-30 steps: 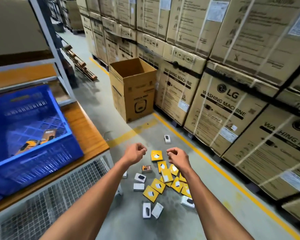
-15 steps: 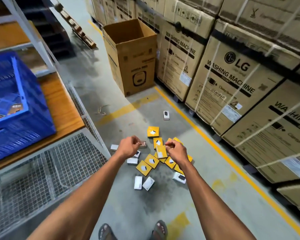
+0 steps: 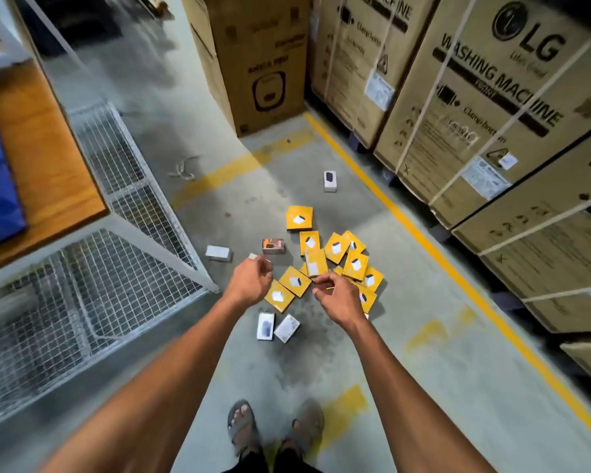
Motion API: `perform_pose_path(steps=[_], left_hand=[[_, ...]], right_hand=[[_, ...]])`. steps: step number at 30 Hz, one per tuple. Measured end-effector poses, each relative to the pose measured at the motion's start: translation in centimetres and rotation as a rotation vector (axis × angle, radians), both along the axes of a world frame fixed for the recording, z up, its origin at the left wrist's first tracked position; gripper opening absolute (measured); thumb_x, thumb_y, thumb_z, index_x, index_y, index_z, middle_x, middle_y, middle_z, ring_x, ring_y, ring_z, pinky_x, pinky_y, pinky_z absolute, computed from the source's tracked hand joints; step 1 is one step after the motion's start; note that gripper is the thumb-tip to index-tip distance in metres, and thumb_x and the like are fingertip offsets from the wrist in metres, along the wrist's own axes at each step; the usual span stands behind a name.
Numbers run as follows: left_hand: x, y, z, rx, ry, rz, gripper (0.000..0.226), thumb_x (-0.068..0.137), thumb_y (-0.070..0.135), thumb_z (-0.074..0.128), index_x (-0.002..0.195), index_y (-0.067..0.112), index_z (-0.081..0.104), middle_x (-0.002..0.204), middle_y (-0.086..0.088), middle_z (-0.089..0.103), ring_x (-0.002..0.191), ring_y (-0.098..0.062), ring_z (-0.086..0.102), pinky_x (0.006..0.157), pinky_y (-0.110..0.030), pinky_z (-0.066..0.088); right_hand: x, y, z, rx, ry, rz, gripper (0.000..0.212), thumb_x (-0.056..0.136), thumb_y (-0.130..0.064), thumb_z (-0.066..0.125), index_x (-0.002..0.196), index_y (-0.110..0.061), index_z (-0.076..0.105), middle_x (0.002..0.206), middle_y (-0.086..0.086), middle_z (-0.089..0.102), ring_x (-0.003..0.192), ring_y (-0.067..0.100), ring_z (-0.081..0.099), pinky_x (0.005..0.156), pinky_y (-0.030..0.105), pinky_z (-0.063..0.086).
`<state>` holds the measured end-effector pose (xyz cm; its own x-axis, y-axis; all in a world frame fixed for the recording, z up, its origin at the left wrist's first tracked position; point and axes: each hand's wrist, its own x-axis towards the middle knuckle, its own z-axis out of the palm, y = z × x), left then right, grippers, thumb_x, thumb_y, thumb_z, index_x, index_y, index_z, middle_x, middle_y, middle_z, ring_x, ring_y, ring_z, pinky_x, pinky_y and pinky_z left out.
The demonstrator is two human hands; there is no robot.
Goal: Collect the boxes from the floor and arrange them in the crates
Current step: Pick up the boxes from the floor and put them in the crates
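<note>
Both hands have lowered toward the scattered small yellow cardboard boxes [image 3: 335, 248]; left hand [image 3: 251, 280] and right hand [image 3: 338, 298] hang half-curled, empty; pickup pending.

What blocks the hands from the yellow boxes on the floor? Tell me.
Nothing visible does. The left hand and right hand hang open above the pile of yellow boxes, with only air between them and the floor.
</note>
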<state>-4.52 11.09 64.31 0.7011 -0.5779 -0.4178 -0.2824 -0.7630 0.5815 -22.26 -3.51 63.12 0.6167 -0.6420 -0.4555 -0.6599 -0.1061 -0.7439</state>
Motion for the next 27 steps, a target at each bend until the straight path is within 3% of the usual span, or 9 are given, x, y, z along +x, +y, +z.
perform_pose_path(steps=[4,8,14,18,22,27], left_hand=[[0.9,-1.2,-8.3,0.005,-0.004,-0.025,0.017,0.095,0.018,0.064,0.11,0.014,0.072,0.113,-0.011,0.073,0.104,-0.034,0.067,0.086,-0.034,0.048],[1.7,-1.6,-18.6,0.02,0.017,-0.042,0.021,0.094,0.021,0.067,0.113,0.014,0.07,0.112,-0.01,0.07,0.103,-0.032,0.067,0.084,-0.032,0.047],[2.3,-1.1,-35.0,0.075,0.027,-0.061,0.034,0.089,0.023,0.073,0.122,0.014,0.066,0.117,-0.009,0.065,0.106,-0.031,0.065,0.094,-0.037,0.051],[2.6,-0.6,-44.8,0.106,0.044,-0.08,0.04,0.088,0.023,0.073,0.127,0.013,0.064,0.121,-0.011,0.064,0.11,-0.032,0.063,0.095,-0.037,0.049],[3.4,-0.7,-53.7,0.174,0.107,-0.036,0.051,0.085,0.025,0.078,0.131,0.013,0.06,0.129,-0.014,0.064,0.115,-0.033,0.064,0.095,-0.035,0.05],[4.5,-2.0,-61.6,0.228,0.088,-0.038,0.054,0.084,0.024,0.078,0.132,0.008,0.059,0.131,-0.017,0.065,0.119,-0.037,0.064,0.091,-0.035,0.051]], right_hand=[[0.5,0.0,-8.5,0.015,0.044,0.021,0.021,0.086,-0.015,0.08,0.103,-0.023,0.071,0.091,-0.01,0.071,0.079,0.002,0.067,0.065,0.004,0.045],[1.1,0.4,-19.0,0.015,0.07,0.032,0.024,0.083,-0.017,0.082,0.104,-0.023,0.071,0.092,-0.01,0.072,0.078,0.001,0.068,0.07,0.009,0.048],[2.0,1.3,-35.2,0.026,0.103,0.08,0.028,0.081,-0.018,0.085,0.105,-0.022,0.07,0.097,-0.005,0.071,0.082,0.013,0.069,0.066,0.005,0.046],[3.0,1.3,-44.6,0.02,0.139,0.106,0.029,0.081,-0.018,0.084,0.107,-0.02,0.07,0.1,-0.002,0.071,0.08,0.01,0.066,0.066,0.004,0.044],[4.5,0.8,-53.1,0.026,0.255,0.157,0.041,0.082,-0.023,0.084,0.119,-0.017,0.067,0.115,0.004,0.069,0.103,0.017,0.065,0.084,0.017,0.044],[5.9,0.5,-61.4,-0.011,0.43,0.251,0.071,0.076,-0.037,0.087,0.136,-0.015,0.055,0.134,0.013,0.061,0.124,0.029,0.06,0.104,0.033,0.05]])
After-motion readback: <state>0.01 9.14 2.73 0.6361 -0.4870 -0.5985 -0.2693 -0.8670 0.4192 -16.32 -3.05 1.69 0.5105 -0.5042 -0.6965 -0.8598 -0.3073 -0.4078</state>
